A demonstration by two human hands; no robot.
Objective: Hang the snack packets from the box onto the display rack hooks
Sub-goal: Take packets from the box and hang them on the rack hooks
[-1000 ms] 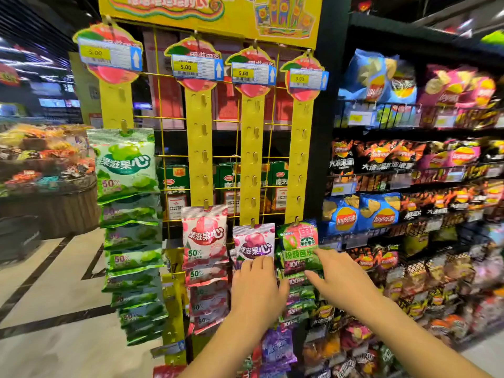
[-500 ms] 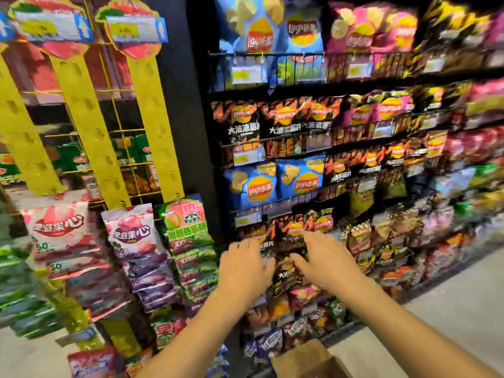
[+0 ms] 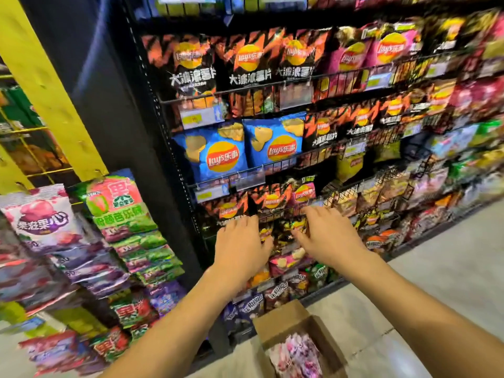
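The fingers [image 3: 246,225] of the left hand [image 3: 242,249] are straight and slightly spread, palm down, pinching nothing. Those of the right hand [image 3: 330,236] lie the same way, a little wider apart, and also hold nothing. The 2 hands hover side by side, apart from each other, in front of the lower tiers of the black wire shelving [image 3: 162,118] full of crisp bags. The fingertips point at the shelves; whether they touch a bag cannot be told. Both bare forearms run down to the lower edge of the view.

Between the forearms, lower down, the cardboard box [image 3: 283,320] stands on the pale floor [image 3: 450,263] near the foot of the shelving, its flaps open upward. Inside lie pink-and-white snack packets [image 3: 297,356] in a loose heap; blur hides which way their long sides run.

To the left is the display rack [image 3: 49,85] with its yellow strips. Packets on it hang in overlapping columns, top edges up and long axis running down the strip. There is a white-and-purple column [image 3: 41,216] and, just beside it on the right, a green column [image 3: 122,211]. 2 blue crisp bags [image 3: 221,156] stand upright on a middle shelf above the hands.
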